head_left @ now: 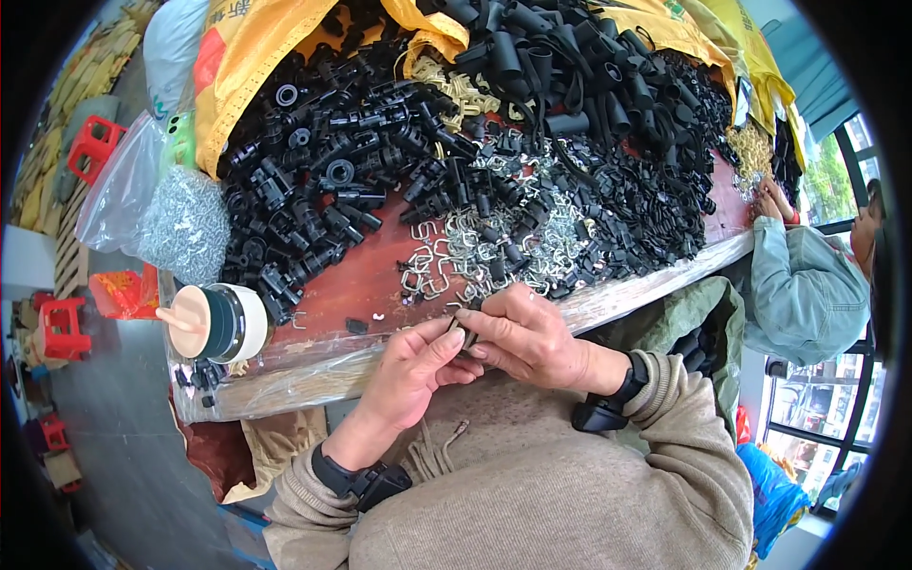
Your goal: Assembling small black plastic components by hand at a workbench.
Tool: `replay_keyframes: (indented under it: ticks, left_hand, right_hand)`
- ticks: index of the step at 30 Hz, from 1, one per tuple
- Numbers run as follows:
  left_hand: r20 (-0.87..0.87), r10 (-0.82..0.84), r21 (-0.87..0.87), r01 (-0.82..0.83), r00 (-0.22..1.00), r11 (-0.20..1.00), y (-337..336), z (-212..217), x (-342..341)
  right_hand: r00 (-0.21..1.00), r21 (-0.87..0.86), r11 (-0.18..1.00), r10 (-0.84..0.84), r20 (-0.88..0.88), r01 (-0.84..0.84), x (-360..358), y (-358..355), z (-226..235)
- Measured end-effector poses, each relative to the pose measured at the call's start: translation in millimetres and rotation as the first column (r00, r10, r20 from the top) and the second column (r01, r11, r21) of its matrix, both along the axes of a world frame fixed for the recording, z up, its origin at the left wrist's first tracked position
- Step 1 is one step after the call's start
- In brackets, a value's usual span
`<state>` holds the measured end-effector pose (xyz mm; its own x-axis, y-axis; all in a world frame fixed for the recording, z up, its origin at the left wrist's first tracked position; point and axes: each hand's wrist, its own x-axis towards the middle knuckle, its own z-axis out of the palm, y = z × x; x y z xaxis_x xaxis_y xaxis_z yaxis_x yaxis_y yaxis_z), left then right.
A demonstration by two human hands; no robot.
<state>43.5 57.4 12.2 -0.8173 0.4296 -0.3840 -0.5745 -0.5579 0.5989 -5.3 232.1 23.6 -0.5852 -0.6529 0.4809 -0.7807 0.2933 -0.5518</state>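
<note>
left hand [413, 366], right hand [528, 337] | hold small dark part [470, 336] | red table [353, 285]

Small dark piece [463, 330] between hands [414, 370] [532, 340]

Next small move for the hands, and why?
I'd probably hold the small dark part steady in the left hand and turn it slightly with the right: both hands meet on it, and they cover much of it, so its details can't be checked.

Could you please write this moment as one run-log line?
left hand: pinching small part | right hand: gripping same part | red table: black parts, metal hooks ahead; cup toward left end
</note>
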Motion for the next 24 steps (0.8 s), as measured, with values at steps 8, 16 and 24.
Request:
replay_keyframes:
  ticks: [8, 16, 24]
  left_hand:
    - [-0.128, -0.009, -0.093, -0.003, 0.992, 0.996, -11, -10, -4]
    - [-0.099, 0.061, -0.152, -0.076, 0.993, 0.985, 0, 1, -4]
    - [-0.117, 0.040, -0.204, -0.064, 0.992, 0.977, -5, -6, -4]
  right_hand:
    - [0.887, 0.147, 0.908, -0.331, -0.321, 0.392, -106, 51, 12]
    - [0.807, 0.529, 0.616, -0.374, -0.456, 0.584, -206, 96, -16]
    - [0.747, 0.558, 0.514, -0.306, -0.590, 0.651, -182, 95, 24]
